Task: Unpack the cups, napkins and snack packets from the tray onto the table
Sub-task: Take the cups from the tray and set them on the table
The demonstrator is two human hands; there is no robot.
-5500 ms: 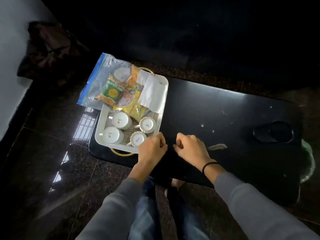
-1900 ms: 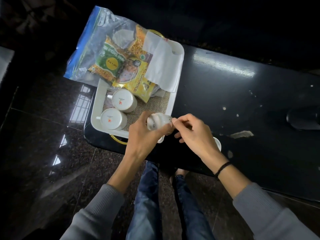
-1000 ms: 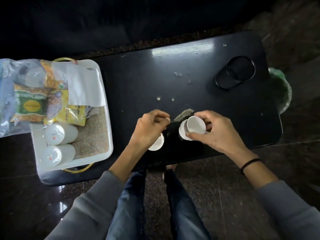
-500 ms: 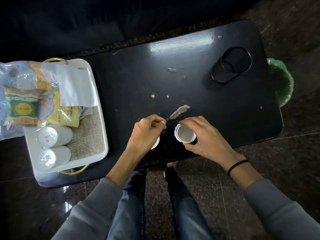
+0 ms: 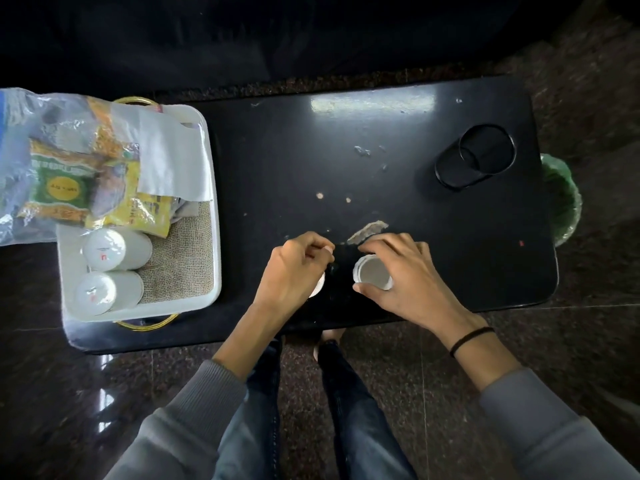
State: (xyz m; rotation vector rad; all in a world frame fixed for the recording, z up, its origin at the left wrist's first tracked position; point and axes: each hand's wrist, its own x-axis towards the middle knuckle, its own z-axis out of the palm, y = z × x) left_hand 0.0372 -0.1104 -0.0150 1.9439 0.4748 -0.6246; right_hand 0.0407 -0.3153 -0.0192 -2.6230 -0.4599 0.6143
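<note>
A cup (image 5: 372, 273) is held on the table (image 5: 346, 150) by the right hand (image 5: 408, 278) — the thumb is on the near side and the fingers are curled round the far side. It is stood mouth up, likely so that it is ready to be filled.

A second cup (image 5: 318, 285) is mostly hidden under the left hand (image 5: 294, 271); only a bit of white rim is seen. The fingers are curled over it, so it seems to be gripped. Whether it is touching the table cannot be told. The two cups are kept just beside each other near the front edge, likely so that a neat row can be made and room is left for the rest.

A third cup (image 5: 104, 251) and a fourth cup (image 5: 95, 292) are left in the tray (image 5: 211, 202) at the left end of the table, bottoms up on a rough mat (image 5: 183, 251). The napkins (image 5: 173, 157) and the snack packets (image 5: 104, 188) — these inside a clear bag (image 5: 20, 150) — are piled at the far end of the tray. Less than half of the job looks done.
</note>
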